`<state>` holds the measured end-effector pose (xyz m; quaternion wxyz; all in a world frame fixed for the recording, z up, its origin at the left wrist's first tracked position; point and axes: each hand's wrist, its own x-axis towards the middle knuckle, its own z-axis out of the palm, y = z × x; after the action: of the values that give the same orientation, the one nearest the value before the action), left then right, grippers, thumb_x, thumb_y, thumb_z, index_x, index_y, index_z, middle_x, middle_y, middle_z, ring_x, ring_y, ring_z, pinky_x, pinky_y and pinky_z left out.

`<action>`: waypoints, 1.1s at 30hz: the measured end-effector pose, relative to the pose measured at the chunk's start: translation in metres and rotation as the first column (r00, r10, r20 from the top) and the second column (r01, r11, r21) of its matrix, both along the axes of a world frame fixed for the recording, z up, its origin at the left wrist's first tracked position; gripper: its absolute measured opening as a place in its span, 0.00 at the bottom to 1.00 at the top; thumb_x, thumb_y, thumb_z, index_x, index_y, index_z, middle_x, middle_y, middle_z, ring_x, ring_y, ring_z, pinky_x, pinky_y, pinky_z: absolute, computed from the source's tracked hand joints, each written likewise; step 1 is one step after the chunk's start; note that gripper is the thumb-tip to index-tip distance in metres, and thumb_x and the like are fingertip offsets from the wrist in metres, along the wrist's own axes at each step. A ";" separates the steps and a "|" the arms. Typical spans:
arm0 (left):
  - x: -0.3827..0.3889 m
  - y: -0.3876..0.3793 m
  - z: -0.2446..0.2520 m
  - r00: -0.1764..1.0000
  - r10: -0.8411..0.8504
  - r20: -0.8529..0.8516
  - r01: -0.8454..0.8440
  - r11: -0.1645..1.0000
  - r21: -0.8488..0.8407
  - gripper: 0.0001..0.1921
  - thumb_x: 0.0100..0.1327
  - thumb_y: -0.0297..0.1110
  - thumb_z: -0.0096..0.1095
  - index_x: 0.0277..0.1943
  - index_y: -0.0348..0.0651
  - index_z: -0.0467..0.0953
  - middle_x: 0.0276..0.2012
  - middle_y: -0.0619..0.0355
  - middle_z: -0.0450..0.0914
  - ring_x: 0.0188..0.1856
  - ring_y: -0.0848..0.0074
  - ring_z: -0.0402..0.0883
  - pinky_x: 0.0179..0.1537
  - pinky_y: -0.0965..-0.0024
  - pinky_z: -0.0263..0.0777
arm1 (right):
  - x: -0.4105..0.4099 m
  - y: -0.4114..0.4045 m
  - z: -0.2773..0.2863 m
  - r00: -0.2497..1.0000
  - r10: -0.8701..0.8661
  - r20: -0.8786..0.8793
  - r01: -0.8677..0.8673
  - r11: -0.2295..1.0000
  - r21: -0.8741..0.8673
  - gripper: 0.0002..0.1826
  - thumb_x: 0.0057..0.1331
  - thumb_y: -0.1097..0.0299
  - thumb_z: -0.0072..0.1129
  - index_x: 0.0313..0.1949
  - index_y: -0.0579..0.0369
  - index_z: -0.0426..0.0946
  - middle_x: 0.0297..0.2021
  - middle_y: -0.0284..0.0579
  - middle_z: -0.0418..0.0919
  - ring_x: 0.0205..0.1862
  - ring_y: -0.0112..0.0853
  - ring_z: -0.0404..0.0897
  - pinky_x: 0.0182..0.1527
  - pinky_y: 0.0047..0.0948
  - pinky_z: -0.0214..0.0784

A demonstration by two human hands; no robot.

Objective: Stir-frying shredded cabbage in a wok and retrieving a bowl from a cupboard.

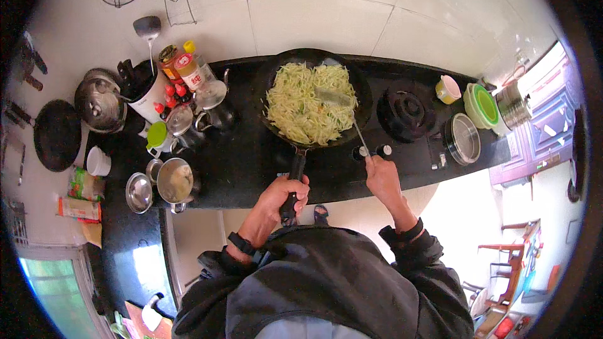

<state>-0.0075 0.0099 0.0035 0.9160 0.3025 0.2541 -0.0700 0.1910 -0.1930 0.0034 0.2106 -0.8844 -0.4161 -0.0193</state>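
Observation:
A black wok [362,99] sits over the stove on the black countertop, heaped with pale green shredded vegetable [301,108]. Its dark handle [297,167] points toward me, and my left hand [285,195] is wrapped around it. On the wok's right side my right hand [382,176] grips the thin metal handle of a spatula [360,134]. The spatula's flat blade [332,96] rests among the shreds, partly covered by them. Two stove knobs [386,150] lie just beyond my right hand.
Right of the wok is a second burner [406,110], then a glass bowl [464,139] and a green-rimmed container [484,106]. Leftward stand sauce bottles [191,73], a white utensil holder [147,96], metal pots [216,115] and a steel pot [175,181] near the counter edge. A tiled wall [320,19] rises behind.

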 end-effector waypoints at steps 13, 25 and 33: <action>0.002 0.000 -0.006 0.998 0.007 0.055 -0.003 0.997 -0.083 0.07 0.56 0.25 0.61 0.36 0.42 0.70 0.20 0.63 0.70 0.17 0.76 0.72 0.16 0.67 0.68 | -0.024 0.002 0.012 0.976 -0.082 0.200 0.082 0.997 0.008 0.08 0.65 0.70 0.48 0.34 0.59 0.74 0.29 0.54 0.76 0.28 0.52 0.79 0.30 0.46 0.74; -0.007 -0.027 0.006 0.995 0.061 0.083 -0.057 0.997 -0.050 0.08 0.56 0.23 0.60 0.37 0.41 0.70 0.20 0.61 0.71 0.17 0.75 0.71 0.15 0.70 0.65 | -0.024 -0.059 0.019 0.898 -0.254 -0.360 0.343 0.915 0.211 0.16 0.71 0.62 0.48 0.32 0.63 0.75 0.24 0.54 0.78 0.28 0.48 0.78 0.32 0.42 0.68; -0.073 -0.109 0.056 0.986 0.112 0.120 -0.112 0.994 -0.014 0.07 0.57 0.23 0.56 0.37 0.35 0.68 0.20 0.58 0.70 0.17 0.76 0.70 0.18 0.74 0.64 | -0.045 -0.285 -0.042 0.887 -0.404 -0.222 0.457 0.833 0.311 0.22 0.76 0.60 0.38 0.26 0.59 0.69 0.13 0.35 0.63 0.17 0.22 0.64 0.21 0.28 0.56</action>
<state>-0.0805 -0.0992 0.0596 0.9333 0.2880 0.2147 -0.0010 0.1459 -0.4782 -0.0387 0.3867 -0.9015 -0.1787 -0.0760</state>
